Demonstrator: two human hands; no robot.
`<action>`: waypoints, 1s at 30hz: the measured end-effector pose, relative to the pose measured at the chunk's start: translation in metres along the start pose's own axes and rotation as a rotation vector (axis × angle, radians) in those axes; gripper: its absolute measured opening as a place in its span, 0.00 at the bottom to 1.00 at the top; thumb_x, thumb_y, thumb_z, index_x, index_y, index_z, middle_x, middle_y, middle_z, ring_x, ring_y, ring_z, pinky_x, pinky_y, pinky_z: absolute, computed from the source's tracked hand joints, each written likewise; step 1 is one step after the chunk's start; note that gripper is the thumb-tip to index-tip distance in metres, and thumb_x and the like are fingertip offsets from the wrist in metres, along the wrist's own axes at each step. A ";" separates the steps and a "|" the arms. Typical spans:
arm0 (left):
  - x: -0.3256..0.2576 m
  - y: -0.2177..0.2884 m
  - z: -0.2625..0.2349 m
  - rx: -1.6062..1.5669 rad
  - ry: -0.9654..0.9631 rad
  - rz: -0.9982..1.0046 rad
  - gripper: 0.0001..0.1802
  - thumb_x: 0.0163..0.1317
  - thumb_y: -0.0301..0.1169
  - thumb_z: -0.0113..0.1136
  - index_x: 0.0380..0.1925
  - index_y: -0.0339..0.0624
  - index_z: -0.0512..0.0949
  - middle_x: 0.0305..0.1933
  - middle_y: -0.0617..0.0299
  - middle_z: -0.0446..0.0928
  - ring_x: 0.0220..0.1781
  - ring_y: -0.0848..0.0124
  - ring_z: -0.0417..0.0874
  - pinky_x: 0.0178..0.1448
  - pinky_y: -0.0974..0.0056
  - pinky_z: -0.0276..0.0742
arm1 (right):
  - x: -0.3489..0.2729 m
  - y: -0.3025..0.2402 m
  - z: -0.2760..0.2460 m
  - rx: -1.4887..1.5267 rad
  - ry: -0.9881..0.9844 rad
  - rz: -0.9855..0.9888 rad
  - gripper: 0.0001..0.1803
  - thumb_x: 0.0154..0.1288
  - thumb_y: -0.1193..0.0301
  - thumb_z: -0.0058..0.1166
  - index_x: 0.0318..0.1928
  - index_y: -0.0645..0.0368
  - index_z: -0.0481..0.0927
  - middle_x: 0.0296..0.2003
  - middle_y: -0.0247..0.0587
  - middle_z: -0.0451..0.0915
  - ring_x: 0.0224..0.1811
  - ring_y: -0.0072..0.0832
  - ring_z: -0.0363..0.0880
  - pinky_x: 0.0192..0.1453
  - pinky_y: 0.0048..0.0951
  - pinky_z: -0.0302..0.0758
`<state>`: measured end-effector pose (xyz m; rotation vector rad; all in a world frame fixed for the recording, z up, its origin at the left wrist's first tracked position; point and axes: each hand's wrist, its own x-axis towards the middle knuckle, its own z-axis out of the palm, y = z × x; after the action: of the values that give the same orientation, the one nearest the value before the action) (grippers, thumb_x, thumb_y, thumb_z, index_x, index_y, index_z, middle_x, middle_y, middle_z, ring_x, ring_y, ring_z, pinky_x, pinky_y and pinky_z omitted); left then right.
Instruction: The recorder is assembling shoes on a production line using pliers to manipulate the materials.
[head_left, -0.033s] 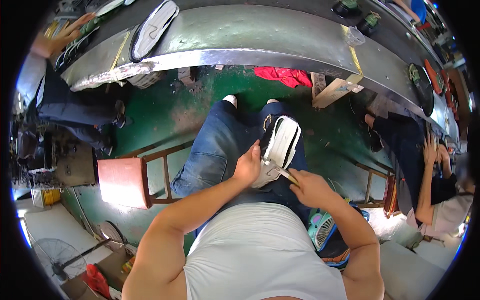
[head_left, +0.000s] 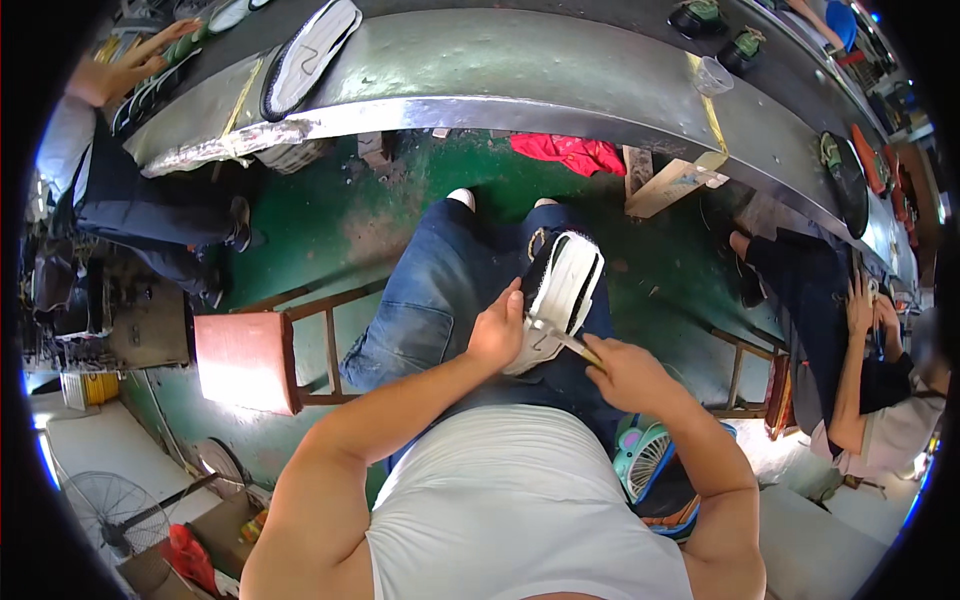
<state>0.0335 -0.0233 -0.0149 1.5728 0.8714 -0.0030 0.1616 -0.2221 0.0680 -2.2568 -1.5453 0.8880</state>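
Observation:
A dark shoe (head_left: 569, 278) rests upside down on my thighs, its pale underside facing up, with a bent wire hook on it near me. My left hand (head_left: 497, 328) is closed round the shoe's left side, thumb pointing up along its edge. My right hand (head_left: 632, 374) grips the handle of a hammer (head_left: 563, 337). The metal head touches or hovers just over the near part of the underside; I cannot tell which.
A metal-edged bench (head_left: 480, 65) crosses ahead, bearing another upturned shoe (head_left: 308, 62) and a clear cup (head_left: 712, 76). A padded stool (head_left: 245, 362) stands left. A mint-coloured fan (head_left: 645, 460) is by my right side. Co-workers sit at left and right. Red cloth (head_left: 568, 152) lies under the bench.
My right hand and the hammer have shifted very slightly to the right. My left hand and the shoe look almost unmoved.

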 end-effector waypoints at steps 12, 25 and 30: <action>0.005 0.009 -0.011 0.683 -0.159 0.569 0.31 0.74 0.36 0.46 0.76 0.49 0.56 0.80 0.39 0.48 0.79 0.43 0.55 0.77 0.53 0.62 | 0.015 0.042 0.018 -0.047 0.226 0.107 0.18 0.68 0.69 0.56 0.54 0.63 0.73 0.40 0.53 0.80 0.42 0.48 0.82 0.46 0.42 0.80; 0.002 0.026 -0.018 1.064 -0.416 0.398 0.38 0.73 0.46 0.49 0.79 0.61 0.48 0.81 0.36 0.36 0.81 0.45 0.53 0.72 0.53 0.70 | 0.053 0.055 0.005 0.180 0.251 0.090 0.17 0.75 0.60 0.49 0.43 0.65 0.76 0.32 0.61 0.81 0.38 0.59 0.80 0.43 0.51 0.76; -0.023 0.005 -0.029 0.257 -0.253 0.037 0.46 0.71 0.45 0.56 0.78 0.37 0.44 0.74 0.36 0.62 0.74 0.49 0.67 0.75 0.58 0.63 | 0.030 0.022 0.000 0.378 0.242 0.077 0.18 0.75 0.59 0.49 0.43 0.65 0.75 0.33 0.60 0.80 0.37 0.59 0.80 0.43 0.50 0.76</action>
<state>0.0064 -0.0101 0.0069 1.7816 0.6618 -0.2920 0.1855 -0.2035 0.0466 -2.0690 -1.0897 0.8112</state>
